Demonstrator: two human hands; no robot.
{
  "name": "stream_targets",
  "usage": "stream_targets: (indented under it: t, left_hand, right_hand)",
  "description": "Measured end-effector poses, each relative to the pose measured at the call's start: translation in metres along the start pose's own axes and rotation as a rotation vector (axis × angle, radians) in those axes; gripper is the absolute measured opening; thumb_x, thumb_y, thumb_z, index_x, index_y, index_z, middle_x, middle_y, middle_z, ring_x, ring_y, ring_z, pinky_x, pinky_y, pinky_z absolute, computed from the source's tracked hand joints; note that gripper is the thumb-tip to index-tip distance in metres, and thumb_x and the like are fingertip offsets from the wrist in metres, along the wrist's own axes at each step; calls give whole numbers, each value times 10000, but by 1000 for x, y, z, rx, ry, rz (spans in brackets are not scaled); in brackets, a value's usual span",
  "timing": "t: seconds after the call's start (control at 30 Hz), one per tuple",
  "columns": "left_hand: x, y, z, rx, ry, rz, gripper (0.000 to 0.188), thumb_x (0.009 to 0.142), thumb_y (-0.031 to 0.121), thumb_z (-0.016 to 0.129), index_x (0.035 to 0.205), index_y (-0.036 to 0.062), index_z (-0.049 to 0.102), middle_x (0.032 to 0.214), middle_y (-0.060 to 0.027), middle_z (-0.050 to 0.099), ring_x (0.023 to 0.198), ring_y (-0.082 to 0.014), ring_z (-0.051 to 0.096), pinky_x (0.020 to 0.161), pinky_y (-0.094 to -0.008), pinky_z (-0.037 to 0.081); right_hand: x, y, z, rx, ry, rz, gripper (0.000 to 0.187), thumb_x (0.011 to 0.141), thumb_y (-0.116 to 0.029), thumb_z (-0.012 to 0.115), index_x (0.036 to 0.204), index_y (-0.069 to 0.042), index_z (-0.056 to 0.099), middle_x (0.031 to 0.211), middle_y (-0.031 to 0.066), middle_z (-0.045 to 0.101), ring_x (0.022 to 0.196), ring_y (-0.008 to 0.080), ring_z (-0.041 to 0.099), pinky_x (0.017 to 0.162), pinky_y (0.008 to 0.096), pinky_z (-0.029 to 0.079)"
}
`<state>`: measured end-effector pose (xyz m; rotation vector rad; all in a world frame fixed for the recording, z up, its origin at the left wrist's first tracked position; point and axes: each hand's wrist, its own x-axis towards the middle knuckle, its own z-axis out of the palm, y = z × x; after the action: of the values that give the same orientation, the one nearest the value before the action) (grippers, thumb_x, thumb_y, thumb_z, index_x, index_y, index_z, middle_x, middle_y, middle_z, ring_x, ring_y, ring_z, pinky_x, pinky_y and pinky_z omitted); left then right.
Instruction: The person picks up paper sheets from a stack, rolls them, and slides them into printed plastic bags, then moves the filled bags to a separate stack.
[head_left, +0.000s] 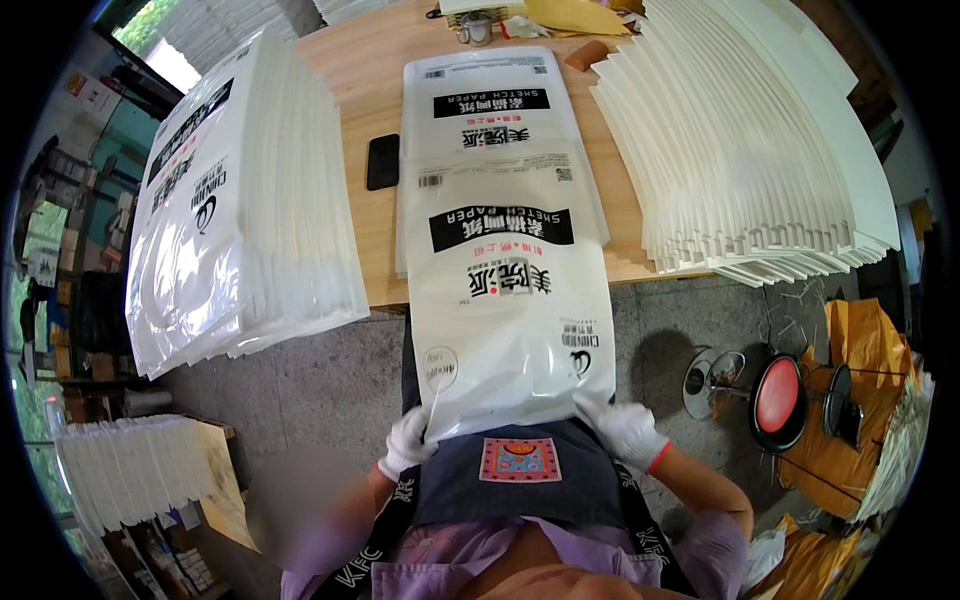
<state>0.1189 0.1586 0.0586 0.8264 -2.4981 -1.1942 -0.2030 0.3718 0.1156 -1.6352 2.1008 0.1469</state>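
A white printed plastic bag (510, 350) stretches from the table toward my body, its near end hanging past the table edge. My left hand (407, 445), in a white glove, is closed on the bag's near left corner. At the near right corner, my right hand (622, 430), gloved too, has its fingers closed on the edge. The bag's near part looks flat and creased; whether anything is inside there, I cannot tell. Its far part lies over another printed bag (490, 75) that looks filled with white sheets.
Stacked glossy printed packets (190, 220) stand at the table's left, a fanned pile of white sheets (740, 150) at its right. A black phone (383, 162) and a metal cup (475, 30) rest on the wooden table (350, 80). A red-seated stool (777, 402) stands at right, near brown wrapping paper (870, 345).
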Motion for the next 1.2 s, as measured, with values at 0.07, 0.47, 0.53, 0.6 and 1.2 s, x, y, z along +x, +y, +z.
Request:
stream_targets:
  t: [0.07,0.47,0.53,0.6,1.2]
  left_hand:
    - [36,-12,15,95,273,225,264,684,64,698,917,56,576,821,-132,583,762,-326,616,651,-376,486]
    - [75,-73,13,-208,569,-408,169,788,138,659,899,59,559,865,-110,614,764,-208,625,695,-340,490]
    - [105,-101,22,2,311,-412,228,873,166,629,1058,41,582,970,-121,647,874,-188,627,775,-316,480]
    - [124,-98,9,107,60,-427,233,891,183,619,1068,34,591,939,-127,647,868,-183,617,778,-318,473]
    - [83,127,-266,206,1058,517,121,856,58,595,962,15,555,908,-118,590,787,-219,579,671,-332,479]
  right_hand:
    - [29,21,27,-268,217,41,382,848,-164,499,1220,-215,572,622,86,607,496,264,607,429,459,455]
    - [85,106,70,925,456,436,361,900,-259,543,1220,-98,591,974,144,688,845,192,679,738,315,514]
    - [133,132,116,509,730,461,327,915,-220,557,1186,-44,603,955,113,689,832,152,662,713,280,504]
    - [146,127,111,1246,504,422,311,913,-214,582,1164,-33,606,976,89,673,867,130,637,725,271,497]
    - [260,-110,-111,1686,-28,-462,428,938,-292,576,1269,-28,513,1010,4,592,796,71,520,688,230,429]
